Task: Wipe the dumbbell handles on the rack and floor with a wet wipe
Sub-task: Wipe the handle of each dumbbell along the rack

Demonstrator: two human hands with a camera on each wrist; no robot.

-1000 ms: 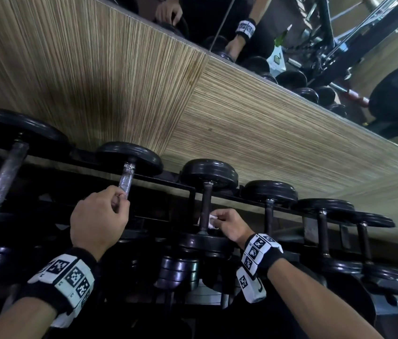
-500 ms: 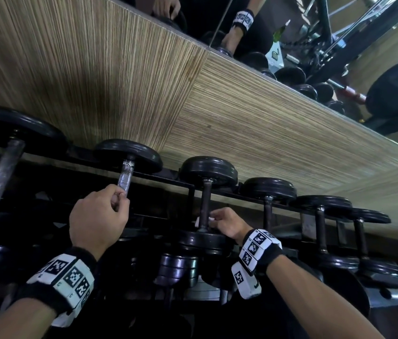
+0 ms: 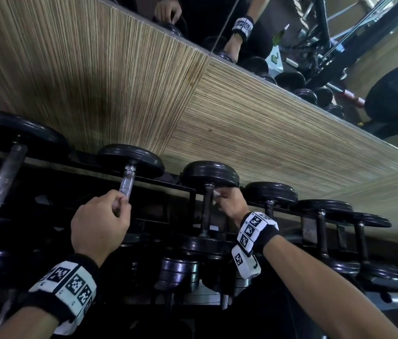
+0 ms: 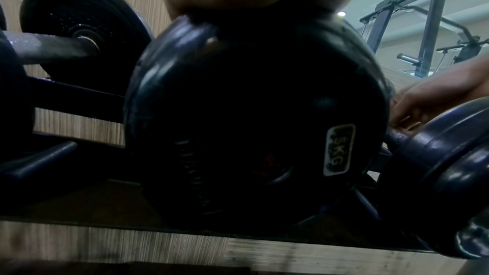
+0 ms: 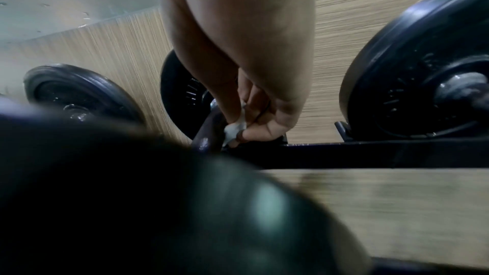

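Note:
A row of black dumbbells lies on a dark rack against a wood-grain wall. My left hand grips the silvery handle of the second dumbbell from the left, near its lower end. My right hand pinches a small white wet wipe against the dark handle of the third dumbbell, close to its far plate. In the right wrist view the wet wipe sits between thumb and fingers on the dark handle. The left wrist view is filled by a black plate marked 5KG.
More dumbbells continue to the right, and a larger one lies at far left. A lower rack tier holds further weights. A mirror above the wall panel reflects my hands and gym machines.
My right hand with the wipe has slid up the third dumbbell's handle, from near its lower end to just under the far plate. The left hand keeps its grip.

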